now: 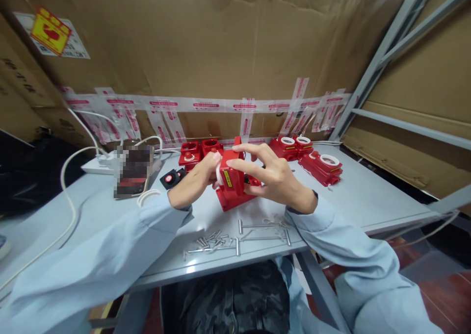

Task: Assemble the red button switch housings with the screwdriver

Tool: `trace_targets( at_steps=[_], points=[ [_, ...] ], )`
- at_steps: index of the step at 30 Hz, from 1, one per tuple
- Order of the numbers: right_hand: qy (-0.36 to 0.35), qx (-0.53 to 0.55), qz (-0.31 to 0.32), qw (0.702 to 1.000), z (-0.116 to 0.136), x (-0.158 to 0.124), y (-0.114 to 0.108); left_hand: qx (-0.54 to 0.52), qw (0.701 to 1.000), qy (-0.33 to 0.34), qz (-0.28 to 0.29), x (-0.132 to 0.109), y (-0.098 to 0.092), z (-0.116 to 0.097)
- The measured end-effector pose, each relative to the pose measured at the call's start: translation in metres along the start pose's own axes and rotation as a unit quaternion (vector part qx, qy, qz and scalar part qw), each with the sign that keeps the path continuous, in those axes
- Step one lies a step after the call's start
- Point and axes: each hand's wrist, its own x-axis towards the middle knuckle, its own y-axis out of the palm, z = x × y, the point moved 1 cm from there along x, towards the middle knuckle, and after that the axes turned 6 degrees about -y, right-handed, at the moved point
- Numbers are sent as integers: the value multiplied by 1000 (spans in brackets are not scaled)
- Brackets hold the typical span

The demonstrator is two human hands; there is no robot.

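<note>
Your left hand (210,166), right hand (274,173): both holding one red housing (234,169); tabletop (371,196) extends right; screws (212,240) near front edge (206,268); phone (136,169) left.

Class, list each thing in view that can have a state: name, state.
Red boxy housing with white ring: held between left hand and right hand.
Three red housings with white rings: unheld.
Two red round-holed housings: unheld.
Small silver metal screws: loose, piled.
Silver T-shaped metal rods: lying.
White plastic power strip: connected to white cables.
Rectangular smartphone: on or off unclear.
Brown cardboard box: taped.
</note>
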Motion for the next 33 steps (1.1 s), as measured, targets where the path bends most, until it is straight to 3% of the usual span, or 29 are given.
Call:
trace_targets(
  at_steps=[2,3,6,8,11,16,24,29,31,33],
  points=[
    [1,26,0,1000,1,1,-2,28,999,-31,4,-2,-3,-1],
    [8,50,-9,999,1,2,-3,51,999,-13,-12,-4,-4,-2],
    [63,98,-53,992,-4,3,-7,122,981,139,-51,-13,-4,-10],
    [102,98,-82,987,-7,3,-9,155,963,222,-15,-18,-2,-16],
    [126,119,-103,979,-9,3,-11,166,950,264,11,-20,0,-22],
    [138,162,-72,975,-8,4,-14,126,968,217,1,-14,-5,-19],
    [64,126,-51,989,-9,4,-18,14,994,108,-16,-11,4,-15],
    [19,77,-25,997,0,4,-14,-56,998,-19,-16,0,6,0],
    [31,93,-37,994,-1,3,-13,-15,998,7,-52,0,2,3],
    [57,116,-56,990,-5,3,-12,52,986,122,-104,-5,-2,-1]
  ],
)
